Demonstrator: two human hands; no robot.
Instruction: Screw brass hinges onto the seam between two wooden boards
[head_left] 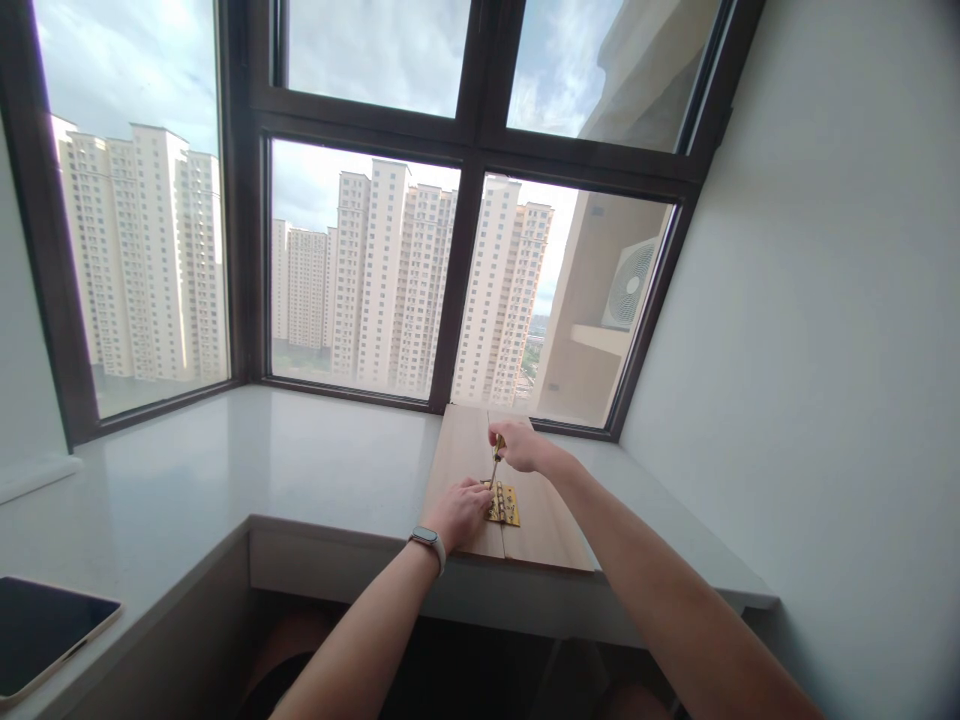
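Observation:
Two light wooden boards (546, 510) lie side by side on the white sill, with a narrow seam between them. A gold-coloured hinge (511, 508) lies open across that seam, with several holes or dark spots on it. My right hand (517, 446) is closed around the handle of a screwdriver (494, 470), held nearly upright with its shaft pointing down at the hinge's left leaf. My left hand (463, 508), with a watch (426, 537) on its wrist, has its fingers bent over that left leaf, close to the screwdriver's tip. The tip and any screw are hidden by the fingers.
The white sill (337, 450) runs below dark-framed windows (442, 405). A tablet-like device (52, 630) with a dark screen lies at the lower left. A plain wall (810, 350) rises on the right. The boards reach the sill's front edge.

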